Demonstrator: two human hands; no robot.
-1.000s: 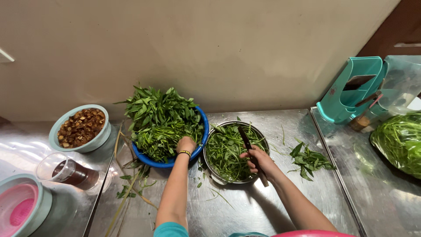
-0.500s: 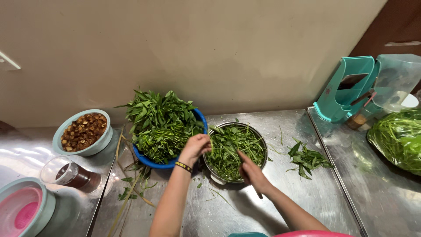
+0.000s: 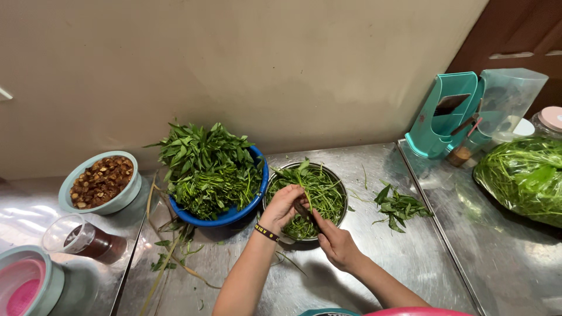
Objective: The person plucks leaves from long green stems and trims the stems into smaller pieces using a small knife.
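A clear cup of dark liquid [image 3: 82,241] lies tipped at the left of the steel worktop [image 3: 410,263] and could spill if knocked. The blue basin [image 3: 234,213] is heaped with leafy greens [image 3: 208,167]. Over the steel bowl [image 3: 336,178], the left hand [image 3: 282,206] pinches a green stem [image 3: 308,196]; the right hand [image 3: 336,246] grips a dark-handled knife [image 3: 302,210] just beside those fingers, so a slip might nick them.

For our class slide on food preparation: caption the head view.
Both hands, left hand and right hand, work a green stem over a steel bowl.
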